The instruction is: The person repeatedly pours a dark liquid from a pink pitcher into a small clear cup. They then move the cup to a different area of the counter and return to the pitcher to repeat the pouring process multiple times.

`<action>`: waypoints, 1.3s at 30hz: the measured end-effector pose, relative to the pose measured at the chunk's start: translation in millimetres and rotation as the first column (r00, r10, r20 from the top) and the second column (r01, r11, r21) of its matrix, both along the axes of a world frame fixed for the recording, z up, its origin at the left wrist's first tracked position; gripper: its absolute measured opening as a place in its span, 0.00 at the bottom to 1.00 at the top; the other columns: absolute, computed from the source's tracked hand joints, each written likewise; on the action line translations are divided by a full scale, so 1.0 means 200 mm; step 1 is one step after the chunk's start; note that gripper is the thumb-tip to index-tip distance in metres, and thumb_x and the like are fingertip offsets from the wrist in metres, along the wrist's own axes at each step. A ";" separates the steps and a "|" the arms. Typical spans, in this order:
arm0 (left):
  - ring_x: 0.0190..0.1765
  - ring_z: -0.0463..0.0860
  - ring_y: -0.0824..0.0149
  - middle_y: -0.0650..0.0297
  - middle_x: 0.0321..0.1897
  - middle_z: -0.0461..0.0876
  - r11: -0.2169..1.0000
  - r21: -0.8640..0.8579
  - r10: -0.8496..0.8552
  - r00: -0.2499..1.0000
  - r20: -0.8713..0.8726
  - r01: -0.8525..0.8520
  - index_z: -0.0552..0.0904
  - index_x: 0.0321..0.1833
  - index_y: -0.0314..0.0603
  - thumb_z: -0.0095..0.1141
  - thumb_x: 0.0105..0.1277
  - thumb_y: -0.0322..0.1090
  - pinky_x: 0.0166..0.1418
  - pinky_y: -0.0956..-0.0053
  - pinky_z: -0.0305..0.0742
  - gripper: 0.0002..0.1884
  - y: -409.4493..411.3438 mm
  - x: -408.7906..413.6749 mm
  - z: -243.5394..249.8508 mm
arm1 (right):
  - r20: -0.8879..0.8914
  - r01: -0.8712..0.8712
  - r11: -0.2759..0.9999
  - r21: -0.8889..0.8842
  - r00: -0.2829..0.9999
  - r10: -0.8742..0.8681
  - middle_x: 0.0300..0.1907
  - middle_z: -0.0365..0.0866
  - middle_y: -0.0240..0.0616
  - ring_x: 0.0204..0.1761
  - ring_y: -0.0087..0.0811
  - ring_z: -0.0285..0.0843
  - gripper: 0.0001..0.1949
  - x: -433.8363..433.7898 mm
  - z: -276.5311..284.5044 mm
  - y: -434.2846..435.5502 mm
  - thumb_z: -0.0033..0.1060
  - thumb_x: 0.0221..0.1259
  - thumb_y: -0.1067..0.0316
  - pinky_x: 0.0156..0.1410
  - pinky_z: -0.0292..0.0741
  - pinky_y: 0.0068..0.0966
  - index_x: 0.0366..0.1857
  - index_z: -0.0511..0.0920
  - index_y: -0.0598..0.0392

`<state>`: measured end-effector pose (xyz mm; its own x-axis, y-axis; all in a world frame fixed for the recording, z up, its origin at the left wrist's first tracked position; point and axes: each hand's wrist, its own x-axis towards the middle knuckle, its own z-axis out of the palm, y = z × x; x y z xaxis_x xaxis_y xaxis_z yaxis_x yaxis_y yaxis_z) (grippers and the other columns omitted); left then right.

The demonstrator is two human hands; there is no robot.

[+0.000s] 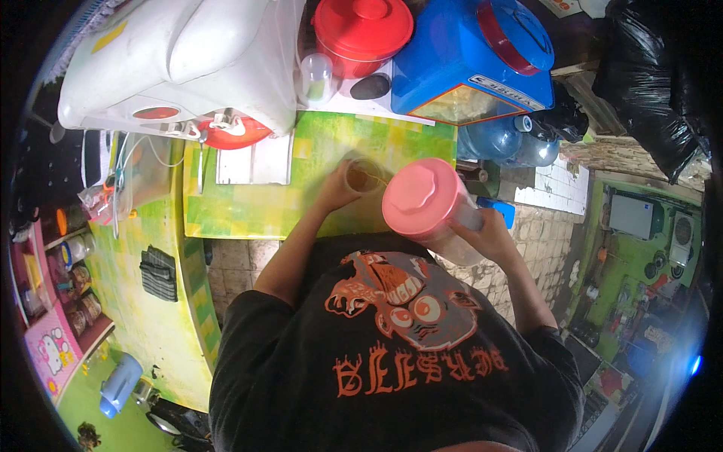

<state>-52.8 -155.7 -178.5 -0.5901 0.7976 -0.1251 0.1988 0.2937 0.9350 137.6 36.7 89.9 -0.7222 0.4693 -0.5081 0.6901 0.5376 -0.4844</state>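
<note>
My left hand (pixel 338 189) is wrapped around a clear drinking cup (pixel 364 174) that has amber-brown liquid in it. To its right, my right hand (pixel 483 233) grips a clear pitcher (pixel 460 247) with a pink lid (pixel 421 196). The pitcher leans toward the cup, and a thin amber stream (pixel 383 179) runs between them. Both are in front of my body at a table with a green-and-yellow checked cover (pixel 316 217). The pitcher's handle is mostly behind my fingers.
At the back stand a white rice dispenser or similar white plastic container (pixel 226 62), a red lidded bucket (pixel 364 34), a clear bottle (pixel 317 79) and a blue rice box (pixel 469 56). Large water bottles (pixel 491 138) lie to the right. A striped cloth (pixel 159 273) hangs left.
</note>
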 end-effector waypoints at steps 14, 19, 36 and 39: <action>0.61 0.71 0.47 0.46 0.58 0.71 1.000 0.017 0.006 0.992 -0.126 -0.004 0.65 0.63 0.40 0.71 0.43 0.36 0.64 0.58 0.67 0.42 0.00 -0.01 -0.08 | -0.134 -0.153 0.983 0.103 0.977 0.166 0.17 0.79 0.47 0.19 0.35 0.79 0.21 -0.12 0.03 -0.03 0.72 0.49 0.52 0.25 0.72 0.29 0.24 0.81 0.66; 0.67 0.61 0.40 0.39 0.63 0.63 0.999 -0.008 0.043 0.968 -0.247 -0.046 0.62 0.66 0.38 0.59 0.44 0.22 0.71 0.55 0.58 0.40 -0.08 -0.05 -0.04 | 0.012 -0.124 0.991 0.054 0.992 0.124 0.16 0.79 0.48 0.18 0.35 0.79 0.23 -0.12 0.02 -0.01 0.72 0.49 0.51 0.24 0.71 0.29 0.24 0.81 0.68; 0.52 0.72 0.45 0.43 0.51 0.71 0.967 0.106 0.245 0.956 -0.161 -0.230 0.68 0.60 0.34 0.55 0.63 0.53 0.54 0.53 0.69 0.32 0.18 0.22 0.75 | -0.010 -0.097 0.995 0.001 0.995 0.097 0.17 0.78 0.38 0.19 0.21 0.73 0.19 -0.13 -0.02 -0.03 0.72 0.52 0.56 0.23 0.68 0.26 0.25 0.81 0.66; 0.53 0.71 0.43 0.44 0.50 0.71 0.980 -0.019 0.190 0.959 -0.212 -0.198 0.67 0.61 0.36 0.55 0.63 0.53 0.56 0.50 0.67 0.32 0.23 0.27 0.84 | 0.003 -0.090 0.996 -0.005 0.996 0.090 0.19 0.80 0.39 0.21 0.22 0.75 0.18 -0.11 -0.03 -0.04 0.72 0.52 0.57 0.25 0.70 0.26 0.27 0.81 0.66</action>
